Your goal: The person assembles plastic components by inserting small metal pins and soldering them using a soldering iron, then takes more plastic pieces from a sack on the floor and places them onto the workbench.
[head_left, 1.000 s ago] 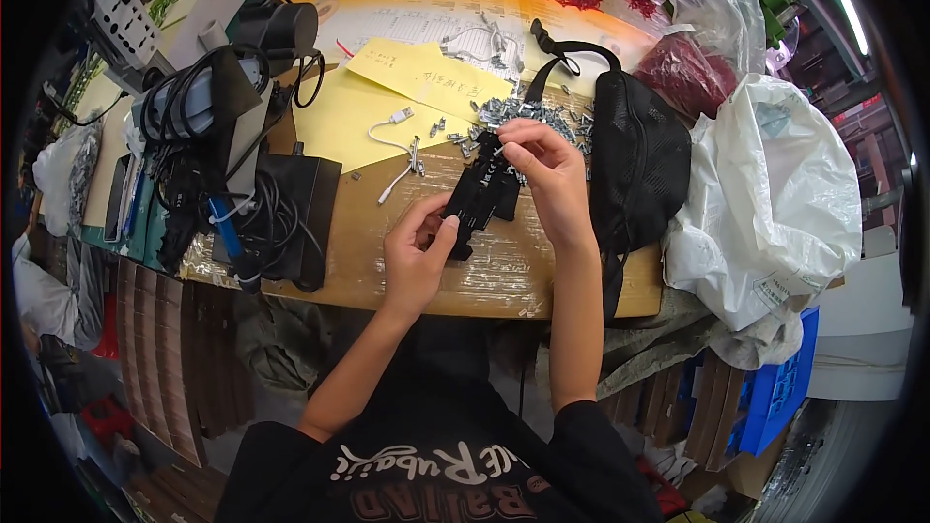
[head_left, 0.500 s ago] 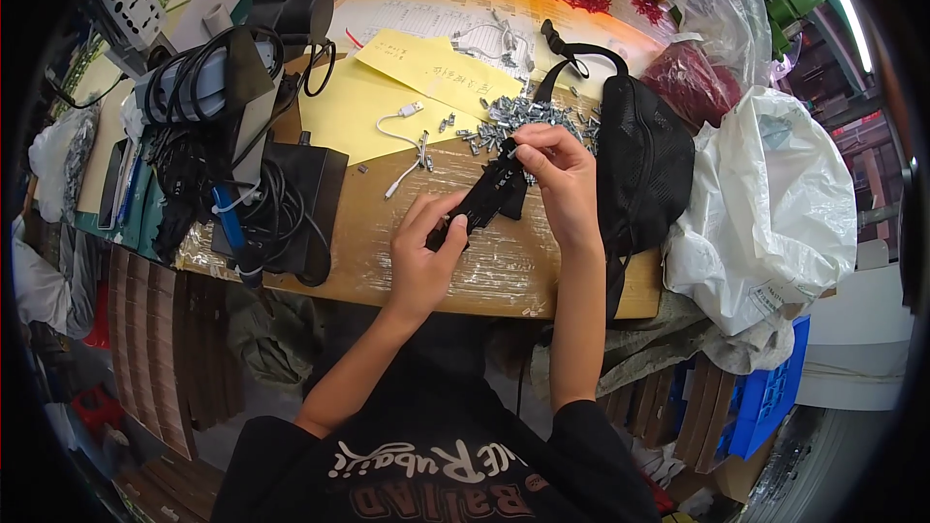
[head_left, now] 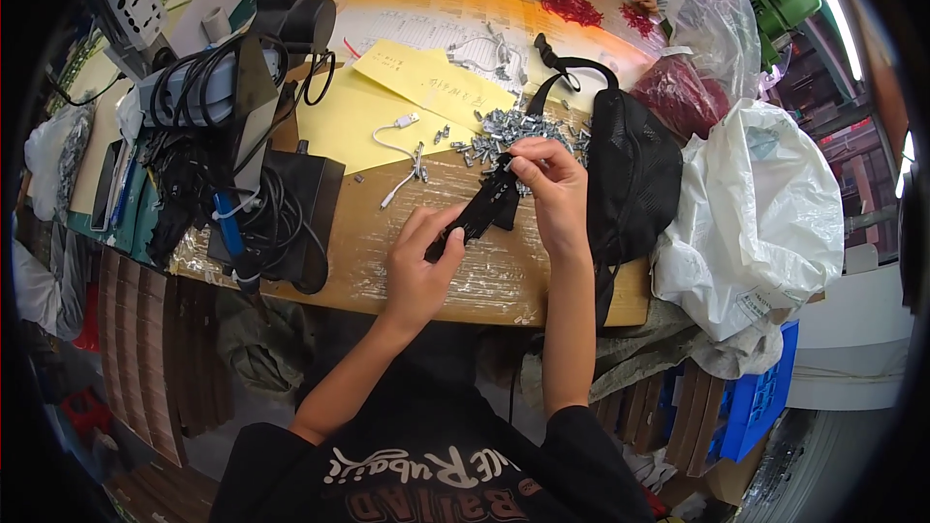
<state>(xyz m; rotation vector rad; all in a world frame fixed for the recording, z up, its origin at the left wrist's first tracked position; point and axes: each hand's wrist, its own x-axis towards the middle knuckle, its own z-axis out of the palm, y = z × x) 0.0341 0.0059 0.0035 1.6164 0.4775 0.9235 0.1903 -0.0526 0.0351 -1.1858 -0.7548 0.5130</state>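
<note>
Over the table's front, a long black slotted piece (head_left: 481, 206) is held at a slant; its exact kind cannot be made out. My left hand (head_left: 418, 257) is closed round its lower end, thumb on top. At its upper end my right hand (head_left: 554, 184) pinches with thumb and fingertips; whether a small part is also between them is hidden. Just beyond the fingers lies a heap of small silvery metal connectors (head_left: 504, 126). To the left, a short white USB cable (head_left: 381, 138) lies on the table and a yellow paper sheet.
A black bag (head_left: 635, 174) and a white plastic bag (head_left: 751, 223) stand on the right. Tangled black cables (head_left: 271, 199) and a dark box (head_left: 308, 184) crowd the left. Yellow sheets (head_left: 426, 77) lie farther back. Across the table a person's hands are near red pieces (head_left: 572, 5).
Both hands keep their hold on the black piece, with slight shifts of the right fingers. The whole view has shifted a little; the person opposite shows more now.
</note>
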